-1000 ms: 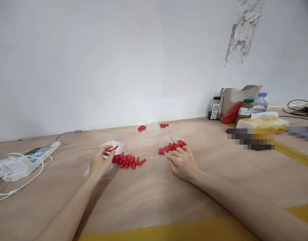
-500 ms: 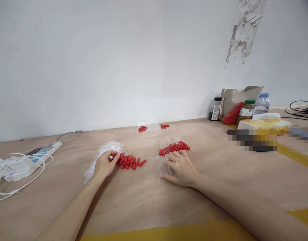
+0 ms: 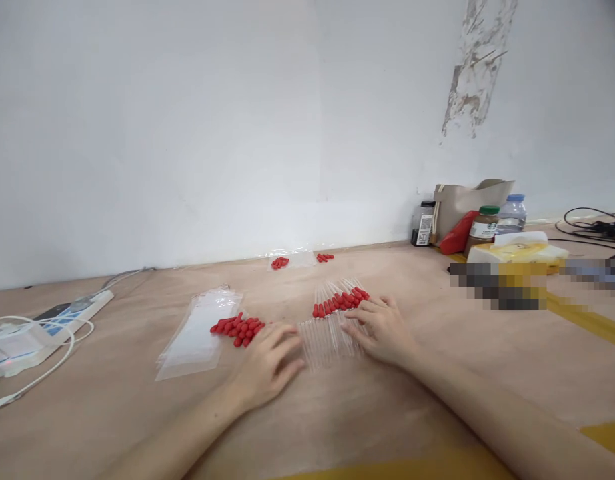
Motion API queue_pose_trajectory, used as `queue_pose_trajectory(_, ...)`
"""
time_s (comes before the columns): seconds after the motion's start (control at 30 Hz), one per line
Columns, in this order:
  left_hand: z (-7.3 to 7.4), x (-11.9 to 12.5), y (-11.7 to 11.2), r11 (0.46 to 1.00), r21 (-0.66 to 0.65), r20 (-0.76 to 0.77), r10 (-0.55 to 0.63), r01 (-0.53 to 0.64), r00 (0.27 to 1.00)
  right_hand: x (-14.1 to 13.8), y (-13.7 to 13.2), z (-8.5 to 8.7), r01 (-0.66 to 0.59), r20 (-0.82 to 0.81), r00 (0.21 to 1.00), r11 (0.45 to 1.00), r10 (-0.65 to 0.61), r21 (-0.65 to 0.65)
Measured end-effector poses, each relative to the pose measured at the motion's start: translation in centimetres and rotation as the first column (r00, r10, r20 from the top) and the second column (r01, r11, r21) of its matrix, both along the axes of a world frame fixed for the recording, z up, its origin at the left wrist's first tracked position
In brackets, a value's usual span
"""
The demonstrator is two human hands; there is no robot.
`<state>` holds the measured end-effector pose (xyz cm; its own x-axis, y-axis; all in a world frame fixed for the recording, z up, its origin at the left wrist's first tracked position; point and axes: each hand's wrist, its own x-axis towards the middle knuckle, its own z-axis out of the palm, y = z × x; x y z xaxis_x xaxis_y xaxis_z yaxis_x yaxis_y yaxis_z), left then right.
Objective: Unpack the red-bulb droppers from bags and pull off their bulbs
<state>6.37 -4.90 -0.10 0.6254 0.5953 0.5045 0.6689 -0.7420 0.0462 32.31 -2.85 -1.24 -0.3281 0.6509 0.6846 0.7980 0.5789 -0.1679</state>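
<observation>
My left hand [image 3: 267, 360] lies palm down on the wooden table [image 3: 437, 347], fingers stretched toward a row of clear glass tubes [image 3: 323, 340]. My right hand [image 3: 382, 327] rests flat on the right end of that row, fingers spread, holding nothing. Just beyond the tubes lies a fan of droppers with red rubber bulbs [image 3: 340, 301]. A loose pile of red bulbs [image 3: 238, 328] sits left of my left hand, beside a stack of clear plastic bags [image 3: 197, 333].
Two small clusters of red bulbs [image 3: 280, 262] lie on plastic by the wall. A power strip with white cables [image 3: 32, 333] is at the far left. At the back right stand a paper bag [image 3: 467, 203], a jar [image 3: 483, 227], a water bottle [image 3: 510, 212] and a tissue pack [image 3: 522, 250].
My left hand let go of the plastic bags and moved right, past the red bulb pile, to the left end of the tubes. My right hand shifted slightly on the tubes.
</observation>
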Motion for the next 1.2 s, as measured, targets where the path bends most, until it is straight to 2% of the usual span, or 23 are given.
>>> queue_pose_trajectory(0.07,0.0,2.2,0.5,0.998,-0.063,-0.005,0.007,-0.007,1.000,0.9,0.8,0.0,0.094,-0.067,0.993,0.996,-0.094,-0.009)
queue_pose_trajectory(0.13,0.3,3.9,2.3,0.972,-0.168,0.044,0.173,-0.164,0.984,1.7,1.5,-0.2,0.179,-0.114,0.977,0.983,-0.182,-0.039)
queue_pose_trajectory(0.17,0.6,4.6,3.5,0.932,-0.237,0.045,0.293,-0.275,0.955,2.0,1.8,-0.3,0.212,-0.127,0.968,0.975,-0.218,-0.060)
queue_pose_trajectory(0.2,0.8,5.2,4.9,0.859,-0.332,0.014,0.418,-0.390,0.909,2.3,2.0,-0.4,0.236,-0.134,0.960,0.968,-0.246,-0.083)
queue_pose_trajectory(0.23,0.9,5.7,6.2,0.816,-0.379,-0.008,0.468,-0.436,0.884,2.4,2.2,-0.5,0.251,-0.135,0.955,0.962,-0.264,-0.105)
queue_pose_trajectory(0.37,1.0,7.0,10.1,0.696,-0.528,-0.084,0.527,-0.486,0.846,2.6,2.4,-0.6,0.261,-0.116,0.954,0.956,-0.277,-0.136)
queue_pose_trajectory(0.47,0.9,7.4,11.3,0.661,-0.574,-0.093,0.534,-0.484,0.840,2.3,2.3,-0.7,0.262,-0.101,0.956,0.958,-0.274,-0.118)
queue_pose_trajectory(0.6,1.9,6.9,10.9,0.694,-0.538,-0.042,0.545,-0.479,0.838,1.9,2.2,-0.9,0.242,-0.105,0.962,0.966,-0.251,-0.090)
queue_pose_trajectory(0.73,3.0,4.9,7.6,0.798,-0.390,0.044,0.514,-0.459,0.856,1.5,1.9,-1.2,0.168,-0.194,0.967,0.986,-0.167,-0.012)
queue_pose_trajectory(0.8,2.5,3.4,5.3,0.871,-0.303,0.081,0.429,-0.388,0.900,1.1,1.5,-1.1,0.101,-0.251,0.964,0.994,-0.086,0.049)
queue_pose_trajectory(0.83,2.0,2.5,4.2,0.936,-0.198,0.098,0.314,-0.291,0.944,0.9,1.2,-1.0,0.059,-0.258,0.965,0.995,-0.036,0.083)
queue_pose_trajectory(0.9,0.6,1.0,2.3,0.989,-0.050,0.087,0.143,-0.139,0.986,0.2,0.4,-0.6,-0.039,-0.212,0.975,0.989,0.069,0.141)
queue_pose_trajectory(0.97,-0.8,-0.1,1.2,0.998,0.061,0.092,0.020,-0.025,0.996,-0.6,-0.6,-0.2,-0.135,-0.098,0.983,0.976,0.153,0.170)
queue_pose_trajectory(1.03,-1.9,-0.4,0.7,0.991,0.131,0.115,-0.054,0.039,0.992,-1.4,-1.4,0.0,-0.201,0.020,0.980,0.963,0.200,0.178)
queue_pose_trajectory(1.2,-2.6,0.6,0.5,0.976,0.196,0.170,-0.131,0.097,0.977,-2.8,-2.1,-0.7,-0.229,0.127,0.970,0.955,0.207,0.190)
